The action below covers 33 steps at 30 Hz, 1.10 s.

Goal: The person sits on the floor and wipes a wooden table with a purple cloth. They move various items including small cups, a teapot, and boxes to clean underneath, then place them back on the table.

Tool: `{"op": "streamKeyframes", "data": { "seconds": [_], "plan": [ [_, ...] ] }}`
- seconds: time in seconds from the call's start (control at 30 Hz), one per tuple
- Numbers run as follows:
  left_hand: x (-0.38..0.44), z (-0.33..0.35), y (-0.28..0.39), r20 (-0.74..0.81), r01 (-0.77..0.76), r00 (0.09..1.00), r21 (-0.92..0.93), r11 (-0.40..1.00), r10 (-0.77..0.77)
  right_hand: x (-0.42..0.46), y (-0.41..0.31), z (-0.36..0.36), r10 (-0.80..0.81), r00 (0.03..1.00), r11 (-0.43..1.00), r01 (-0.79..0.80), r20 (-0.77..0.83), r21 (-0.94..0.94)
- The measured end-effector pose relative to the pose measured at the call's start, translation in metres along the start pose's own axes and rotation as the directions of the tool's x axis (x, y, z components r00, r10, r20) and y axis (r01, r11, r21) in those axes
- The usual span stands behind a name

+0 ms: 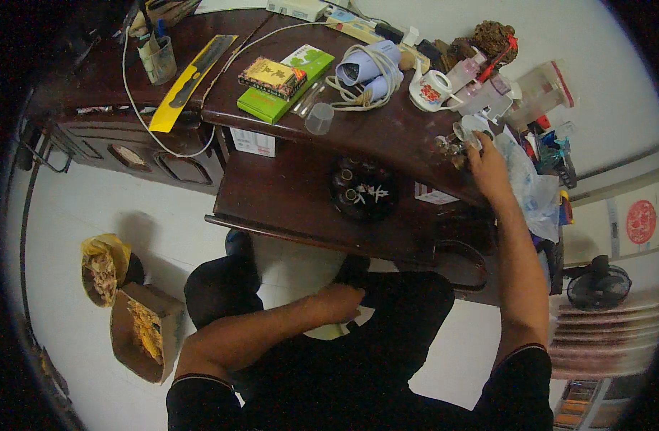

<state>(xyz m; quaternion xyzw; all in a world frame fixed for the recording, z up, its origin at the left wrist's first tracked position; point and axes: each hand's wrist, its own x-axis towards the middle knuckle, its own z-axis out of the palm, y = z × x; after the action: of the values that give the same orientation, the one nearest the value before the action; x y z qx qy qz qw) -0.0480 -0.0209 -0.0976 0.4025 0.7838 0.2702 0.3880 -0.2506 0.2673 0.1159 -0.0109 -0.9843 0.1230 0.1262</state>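
My right hand reaches over the right end of the dark wooden desk, its fingers on a small clear glass vessel. More small glassware stands beside it. A white teapot with a red pattern is just behind. My left hand rests low over my lap with its fingers curled. Beneath it lies a pale, rounded flat thing with a dark patch; whether the fingers grip it is hidden.
On the desk are a yellow-sleeved saw or knife, a green box, a plastic cup and a corded hair dryer. A round dark tray sits on the lower shelf. A cardboard box stands on the floor at left.
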Motion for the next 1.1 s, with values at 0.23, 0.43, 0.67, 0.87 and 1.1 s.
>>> {"op": "streamKeyframes", "data": {
  "seconds": [0.23, 0.43, 0.67, 0.87, 1.1],
  "plan": [
    [0.010, -0.009, -0.014, -0.217, 0.039, 0.975, -0.060, 0.997, -0.051, 0.004, -0.009, -0.002, 0.025, 1.000, 0.996, -0.025, -0.006, -0.081],
    [0.010, -0.008, -0.013, -0.236, -0.010, 0.972, -0.011, 1.000, 0.007, 0.011, -0.006, 0.000, -0.079, 0.995, 0.962, 0.060, -0.060, -0.267],
    [0.013, -0.009, -0.016, -0.204, 0.046, 0.978, -0.028, 0.999, -0.051, 0.009, -0.002, 0.004, -0.077, 0.992, 0.961, 0.048, -0.096, -0.272],
    [0.008, -0.023, -0.010, -0.221, 0.041, 0.975, 0.018, 0.999, -0.036, -0.010, 0.004, -0.006, -0.109, 0.976, 0.976, 0.069, -0.187, -0.206],
    [0.009, -0.010, -0.016, -0.293, 0.040, 0.956, 0.033, 0.999, -0.028, -0.072, -0.005, -0.031, -0.057, 0.985, 0.991, 0.036, -0.163, -0.131]
  ]
}}
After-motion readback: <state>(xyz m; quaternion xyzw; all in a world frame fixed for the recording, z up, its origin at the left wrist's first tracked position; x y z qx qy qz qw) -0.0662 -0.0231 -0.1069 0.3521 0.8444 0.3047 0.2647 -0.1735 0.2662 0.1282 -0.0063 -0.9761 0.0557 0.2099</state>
